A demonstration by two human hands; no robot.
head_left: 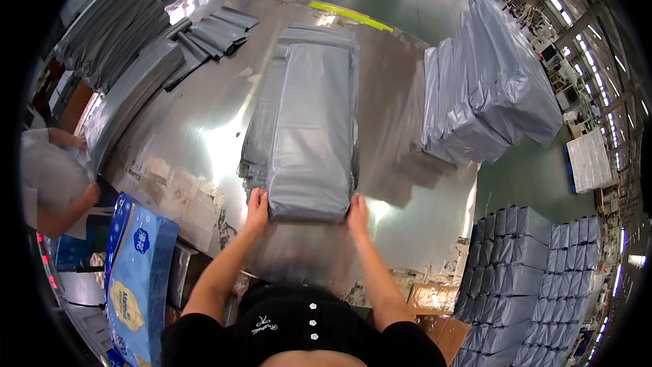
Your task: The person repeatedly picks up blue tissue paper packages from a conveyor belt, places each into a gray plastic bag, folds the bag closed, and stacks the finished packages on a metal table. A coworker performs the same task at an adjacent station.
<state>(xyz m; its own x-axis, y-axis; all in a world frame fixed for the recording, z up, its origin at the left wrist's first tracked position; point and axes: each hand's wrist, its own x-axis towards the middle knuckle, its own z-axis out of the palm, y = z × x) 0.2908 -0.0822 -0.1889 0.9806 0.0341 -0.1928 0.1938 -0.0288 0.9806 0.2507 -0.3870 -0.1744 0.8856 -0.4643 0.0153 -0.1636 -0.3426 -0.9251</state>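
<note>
A long grey plastic-wrapped bundle (312,129) lies in the middle of the metal-topped table, its near short end toward me. Beneath it, a stack of flat grey plastic bags (257,143) shows along the left and far edges. My left hand (257,209) is closed at the bundle's near left corner. At the near right corner my right hand (358,214) is closed too. Fingertips of both hands are partly hidden against the plastic.
Tall piles of grey bundles (485,88) stand on the right. More grey bags (217,34) and a tall stack (115,27) fill the far left. A co-worker's hands (78,143) are at the left edge. A blue printed pack (139,278) stands near left; wrapped stacks (516,265) are lower right.
</note>
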